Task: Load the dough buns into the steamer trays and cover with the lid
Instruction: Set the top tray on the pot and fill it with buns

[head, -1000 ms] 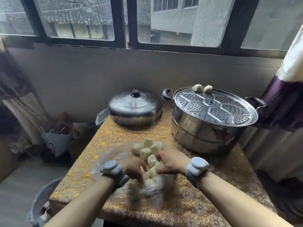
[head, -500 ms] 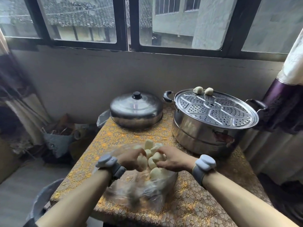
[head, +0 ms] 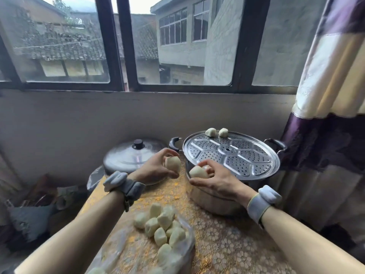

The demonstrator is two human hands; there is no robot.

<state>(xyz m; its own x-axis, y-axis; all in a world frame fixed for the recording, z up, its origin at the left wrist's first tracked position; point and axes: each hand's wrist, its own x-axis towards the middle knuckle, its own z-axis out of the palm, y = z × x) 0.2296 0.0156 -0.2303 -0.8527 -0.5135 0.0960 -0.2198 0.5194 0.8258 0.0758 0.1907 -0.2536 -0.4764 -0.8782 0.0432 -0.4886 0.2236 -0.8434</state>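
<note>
**A bun in each hand at the steamer**

The table (head: 227, 234) carried the steamer tray (head: 246, 161) at 1 o'clock and the lid (head: 126, 157) at 11. The heap of dough buns (head: 162, 224) lay on plastic at 6. My left hand (head: 156, 169) pinched one bun (head: 173, 164) before the lid. My right hand (head: 219, 178) gripped another bun (head: 198, 172) at the tray's 8 o'clock rim. Two small buns (head: 211, 132) sat at its 12.

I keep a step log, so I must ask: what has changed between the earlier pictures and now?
The left hand and the right hand rose from the bun pile toward the steamer tray. Each took one bun: the left bun, the right bun. Unchanged: two far buns on the tray, the lid on the table.
</note>
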